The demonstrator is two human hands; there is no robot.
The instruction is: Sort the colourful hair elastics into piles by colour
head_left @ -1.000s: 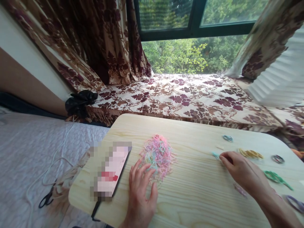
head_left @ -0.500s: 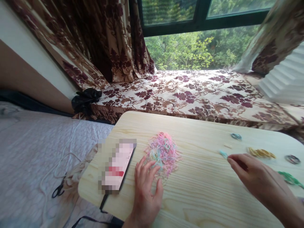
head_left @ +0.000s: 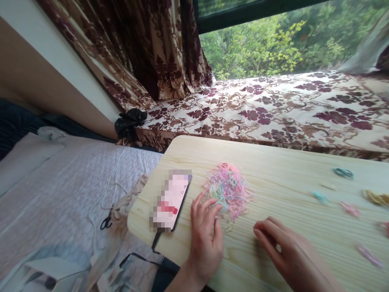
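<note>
A loose pile of small pastel elastic bands (head_left: 232, 188), mostly pink, lilac and mint, lies on the pale wooden table. My left hand (head_left: 206, 233) rests at the pile's near left edge, fingers apart, their tips touching the bands. To the right of the pile, my right hand (head_left: 285, 247) hovers over bare wood with thumb and forefinger pressed together; no band shows between them. Beyond it are sorted bands: a light blue bunch (head_left: 320, 197), a teal bunch (head_left: 343, 172), a beige one (head_left: 328, 186), a pink one (head_left: 350, 209), a lilac one (head_left: 369, 255) and mustard ones (head_left: 377, 197).
A phone (head_left: 173, 200), its screen partly pixelated, lies left of the pile with a black cable (head_left: 156, 242) running off the table edge. A bed (head_left: 75, 174) with a white cord stands at left. Behind the table is a floral-covered window ledge (head_left: 243, 105).
My right hand has moved left, away from the light blue bunch, which stays on the table. My left hand remains by the pile. The view has turned to the right side's loss, showing more bed.
</note>
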